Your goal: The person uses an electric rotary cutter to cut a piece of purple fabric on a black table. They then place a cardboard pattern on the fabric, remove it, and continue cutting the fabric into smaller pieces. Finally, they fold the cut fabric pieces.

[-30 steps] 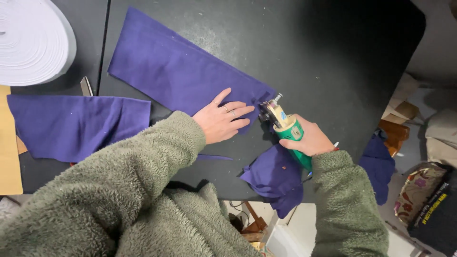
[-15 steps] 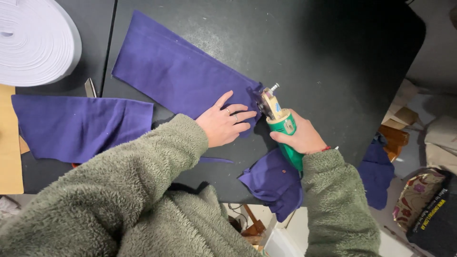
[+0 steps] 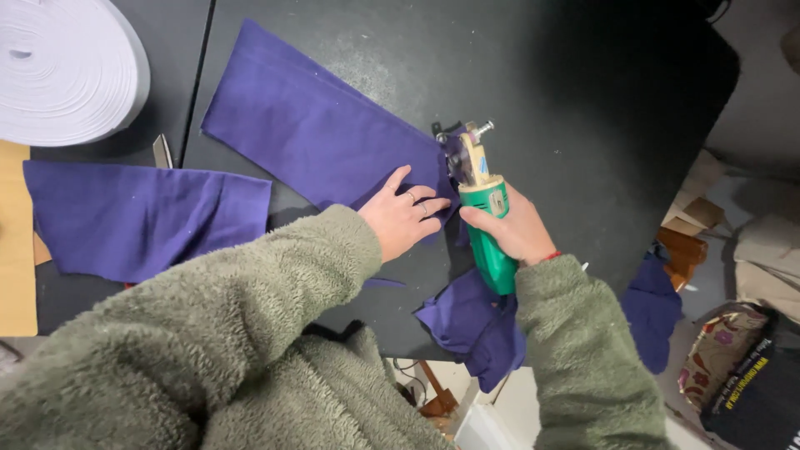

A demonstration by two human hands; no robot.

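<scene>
My left hand (image 3: 402, 218) lies flat, fingers spread, on the near corner of a long purple fabric piece (image 3: 317, 125) spread on the black table (image 3: 583, 108). My right hand (image 3: 518, 227) grips a green hand-held rotary fabric cutter (image 3: 487, 225). Its blade head sits at the fabric's right edge, just beside my left fingertips. A cut purple scrap (image 3: 475, 321) hangs over the table's near edge below the cutter.
A second purple fabric piece (image 3: 142, 217) lies at the left. A large roll of white tape (image 3: 62, 67) sits at the top left. Tan board (image 3: 15, 242) is at the left edge. Another purple scrap (image 3: 654, 308), boxes and bags sit off the table at the right.
The cutter has advanced farther along the fabric's right edge, away from me. My left hand stays pressed on the fabric and has shifted slightly with it.
</scene>
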